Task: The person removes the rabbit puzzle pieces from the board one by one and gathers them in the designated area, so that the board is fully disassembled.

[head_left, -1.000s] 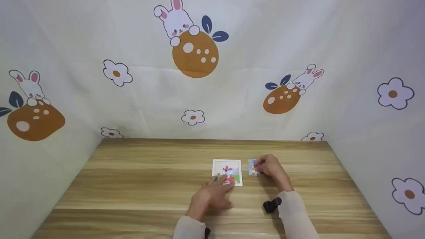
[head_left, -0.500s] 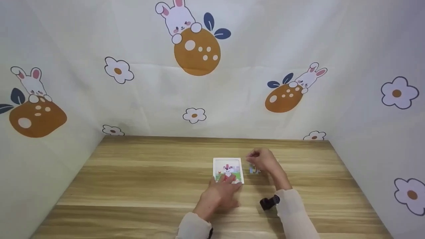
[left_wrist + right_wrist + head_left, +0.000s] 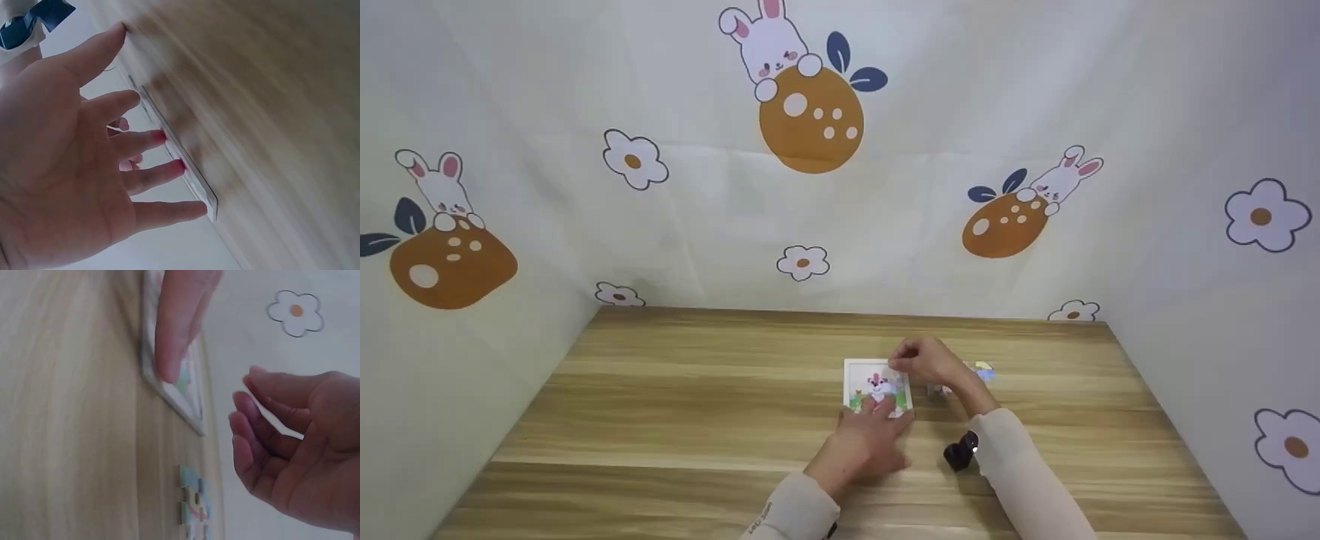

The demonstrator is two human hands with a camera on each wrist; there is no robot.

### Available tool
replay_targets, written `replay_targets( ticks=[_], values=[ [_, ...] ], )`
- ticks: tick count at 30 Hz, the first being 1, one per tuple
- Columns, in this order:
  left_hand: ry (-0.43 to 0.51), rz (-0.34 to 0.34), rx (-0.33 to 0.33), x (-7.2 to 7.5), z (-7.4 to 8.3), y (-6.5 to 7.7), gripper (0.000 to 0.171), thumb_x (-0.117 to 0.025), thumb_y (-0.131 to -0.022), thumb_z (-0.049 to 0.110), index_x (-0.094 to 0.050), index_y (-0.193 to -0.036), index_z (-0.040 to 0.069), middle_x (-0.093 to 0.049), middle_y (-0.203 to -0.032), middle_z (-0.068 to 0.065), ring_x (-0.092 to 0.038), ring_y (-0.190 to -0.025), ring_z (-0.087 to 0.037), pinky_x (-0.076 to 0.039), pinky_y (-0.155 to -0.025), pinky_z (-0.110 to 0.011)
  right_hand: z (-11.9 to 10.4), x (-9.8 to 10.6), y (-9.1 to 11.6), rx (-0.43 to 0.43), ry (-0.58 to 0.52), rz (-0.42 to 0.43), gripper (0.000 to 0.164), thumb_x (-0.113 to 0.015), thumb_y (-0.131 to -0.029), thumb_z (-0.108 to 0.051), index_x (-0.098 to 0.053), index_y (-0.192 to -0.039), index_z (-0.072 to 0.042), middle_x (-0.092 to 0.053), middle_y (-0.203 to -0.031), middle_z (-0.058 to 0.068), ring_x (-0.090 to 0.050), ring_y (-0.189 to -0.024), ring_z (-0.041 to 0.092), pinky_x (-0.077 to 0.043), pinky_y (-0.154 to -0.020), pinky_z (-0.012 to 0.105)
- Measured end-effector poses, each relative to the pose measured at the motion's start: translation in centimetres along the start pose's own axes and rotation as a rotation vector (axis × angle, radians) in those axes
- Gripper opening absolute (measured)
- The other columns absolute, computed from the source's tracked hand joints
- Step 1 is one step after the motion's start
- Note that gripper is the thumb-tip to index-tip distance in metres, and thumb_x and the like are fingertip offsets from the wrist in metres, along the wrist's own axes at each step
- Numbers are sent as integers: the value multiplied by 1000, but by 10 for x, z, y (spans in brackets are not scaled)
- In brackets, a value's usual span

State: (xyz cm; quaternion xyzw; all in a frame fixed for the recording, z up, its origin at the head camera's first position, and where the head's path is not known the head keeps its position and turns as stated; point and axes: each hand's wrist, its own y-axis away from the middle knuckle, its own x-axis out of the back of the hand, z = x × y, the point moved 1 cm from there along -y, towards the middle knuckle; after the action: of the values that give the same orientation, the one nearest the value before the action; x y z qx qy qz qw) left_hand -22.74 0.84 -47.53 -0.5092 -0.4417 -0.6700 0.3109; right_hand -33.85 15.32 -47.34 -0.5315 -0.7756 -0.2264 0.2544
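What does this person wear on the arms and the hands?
The left hand and right hand wear no gloves. The left sleeve and right sleeve are pale cream; dark lettering marks the left one. A black device sits beside the right one.

Puzzle tray on table, loose puzzle pieces to its right, left grip across tray's near edge, right grip at its far right corner, backdrop behind.

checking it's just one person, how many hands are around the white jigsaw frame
2. The left hand rests fingers on the near side of the jigsaw frame; the right hand is at its far-right corner. No others show.
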Motion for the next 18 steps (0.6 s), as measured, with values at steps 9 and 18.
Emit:
replay_targets(
  ticks=[9, 18],
  values=[
    [-22, 35, -50, -7, -5, 2, 68, -56, -94, 59, -35, -155, 36, -30, -164, -1, -29, -150, -31, -36, -113, -64, 1, -13, -15, 92, 67, -131, 10, -69, -93, -10, -77, -96, -4, -76, -95, 9, -59, -83, 11, -48, -74, 21],
    [-28, 37, -66, -8, -9, 4, 69, -53, -95, 61, -33, -156, 36, -27, -166, -1, -27, -151, -32, -33, -115, -63, 2, -16, -17, 86, 58, -144, 12, -67, -94, -6, -76, -101, -4, -75, -100, 11, -63, -88, 15, -52, -79, 27]
  ],
)
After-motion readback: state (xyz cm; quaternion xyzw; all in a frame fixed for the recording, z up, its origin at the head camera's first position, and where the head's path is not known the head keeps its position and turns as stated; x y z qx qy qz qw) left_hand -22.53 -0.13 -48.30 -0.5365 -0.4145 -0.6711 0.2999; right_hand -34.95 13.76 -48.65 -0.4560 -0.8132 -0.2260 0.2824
